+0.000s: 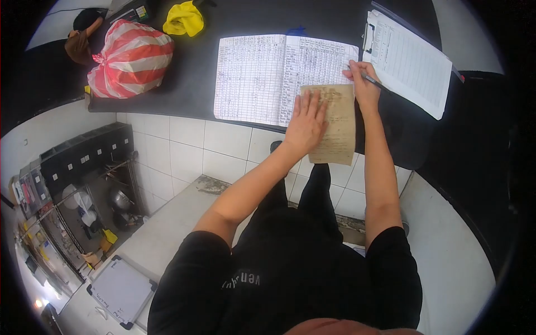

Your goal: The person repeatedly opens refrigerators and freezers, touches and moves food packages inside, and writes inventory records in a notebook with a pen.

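An open notebook (249, 78) with handwritten rows lies on the black table (192, 92). Over the lower part of its right page is a brown sheet of paper (338, 131) with writing, which hangs past the table's front edge. My left hand (306, 123) rests on this sheet with its fingers spread. At the notebook's right edge, my right hand (363, 84) grips a dark pen (375, 82), its fingers closed around it. Right of that hand lies a clipboard (410, 61) with printed sheets.
A red-and-white striped bag (137, 58) and a yellow cloth (184, 19) sit on the table's left side. Another person's arm (78, 44) shows at the far upper left. A whiteboard (121, 290) and shelves (53, 223) are at lower left.
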A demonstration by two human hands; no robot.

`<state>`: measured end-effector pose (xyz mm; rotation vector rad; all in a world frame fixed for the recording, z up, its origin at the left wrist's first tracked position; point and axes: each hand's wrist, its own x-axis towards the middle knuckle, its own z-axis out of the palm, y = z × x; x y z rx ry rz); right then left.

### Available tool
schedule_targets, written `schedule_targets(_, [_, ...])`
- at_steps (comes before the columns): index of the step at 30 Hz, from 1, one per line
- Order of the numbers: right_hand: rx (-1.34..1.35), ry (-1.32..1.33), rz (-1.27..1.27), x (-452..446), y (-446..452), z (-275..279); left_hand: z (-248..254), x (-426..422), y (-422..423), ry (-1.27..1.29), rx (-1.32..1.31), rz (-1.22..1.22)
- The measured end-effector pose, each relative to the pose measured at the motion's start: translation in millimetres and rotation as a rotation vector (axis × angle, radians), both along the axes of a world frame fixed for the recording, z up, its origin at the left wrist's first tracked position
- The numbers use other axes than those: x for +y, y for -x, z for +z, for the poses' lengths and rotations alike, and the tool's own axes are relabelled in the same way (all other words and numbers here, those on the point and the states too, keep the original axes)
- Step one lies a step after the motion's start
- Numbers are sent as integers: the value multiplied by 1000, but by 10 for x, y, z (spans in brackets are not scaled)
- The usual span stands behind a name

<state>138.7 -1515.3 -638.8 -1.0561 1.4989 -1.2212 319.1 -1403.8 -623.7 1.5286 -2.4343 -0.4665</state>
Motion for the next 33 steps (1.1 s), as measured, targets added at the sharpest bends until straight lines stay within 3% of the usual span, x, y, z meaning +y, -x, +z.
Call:
schedule_targets(4, [181,-1,-1,-19,11,91,101,-23,-169,9,-105,-5])
schedule_targets(13, [81,156,-38,-9,135,1,76,-122,-96,-33,-17,-28])
schedule_targets(19, [-39,83,-117,398,50,64,67,-154,-16,-58,19,-40])
schedule_targets(33, [134,41,-130,371,110,58,7,-297,310,-6,12,-34])
